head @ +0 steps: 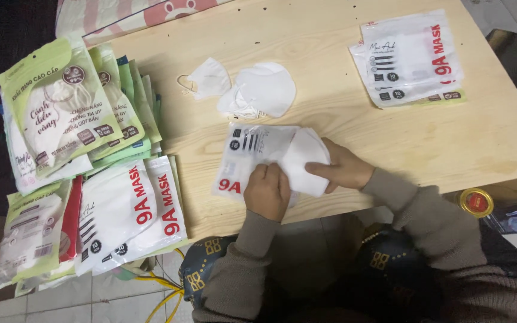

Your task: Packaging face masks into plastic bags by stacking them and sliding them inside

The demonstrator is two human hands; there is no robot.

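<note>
Left hand (267,191): we curl our fingers down onto the lower edge of a flat white pouch (246,160) at the centre of the frame, pinning it to the wooden table (342,131) so it does not slide.
Right hand (343,167): we close our fingers over a stack of folded white masks (304,160), thumb below and fingertips on top, gripping it at the pouch's right-hand end.
Masks and fingers: the stack lies partly under our right fingertips, just beside the left knuckles, its left edge touching the pouch mouth; we cannot tell how far inside it sits.
Loose masks (252,90): a few lie just above the pouch, apart from both hands.
Filled packs (91,173): green and white ones overlap at the left of the frame.
Flat pouches (411,57): a small pile lies at the upper right, well apart.
</note>
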